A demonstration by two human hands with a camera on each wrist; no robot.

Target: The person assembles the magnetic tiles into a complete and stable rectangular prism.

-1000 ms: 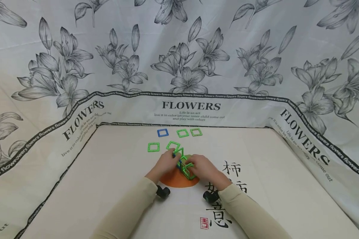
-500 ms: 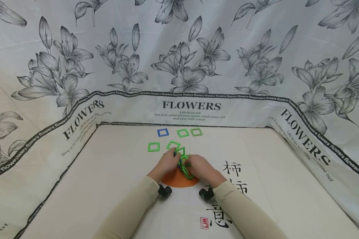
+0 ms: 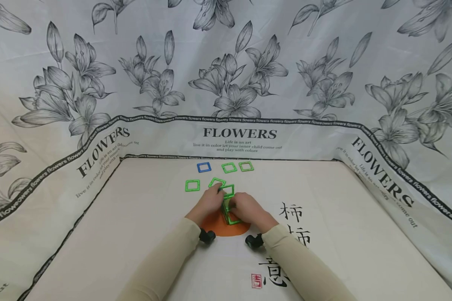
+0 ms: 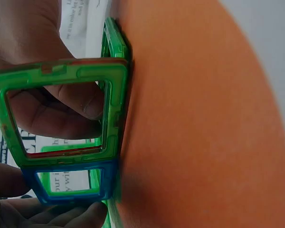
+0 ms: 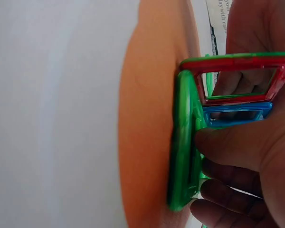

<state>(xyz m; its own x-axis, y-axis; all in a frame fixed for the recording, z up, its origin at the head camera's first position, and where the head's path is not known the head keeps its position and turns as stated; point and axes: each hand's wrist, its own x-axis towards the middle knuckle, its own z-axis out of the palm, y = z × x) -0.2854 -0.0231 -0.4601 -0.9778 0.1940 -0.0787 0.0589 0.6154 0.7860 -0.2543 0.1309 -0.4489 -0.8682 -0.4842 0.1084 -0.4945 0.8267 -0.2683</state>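
Between my hands stand square magnetic tiles joined together. My left hand [image 3: 209, 201] pinches a blue tile [image 4: 71, 197] between thumb and fingers. Joined to it is an upright green tile [image 4: 61, 73], whose other side shows a red frame [image 5: 237, 100] in the right wrist view. My right hand [image 3: 251, 210] comes in from the other side, its thumb and fingers at a low-lying green tile [image 5: 183, 142] beside the upright one. In the head view, another green tile [image 3: 231, 190] stands just beyond my fingers. My fingertips partly hide the joints.
Loose green tiles [image 3: 192, 185] and a blue tile [image 3: 204, 167] lie at the back of the white tabletop [image 3: 143, 209]. The structure sits over a printed orange circle [image 3: 226, 230]. A flowered curtain [image 3: 241, 83] walls the back and sides.
My right hand has shifted slightly left. The green tile at it has gone from tilted to lying low. My left hand has barely moved, while the tile behind it shows squarer.
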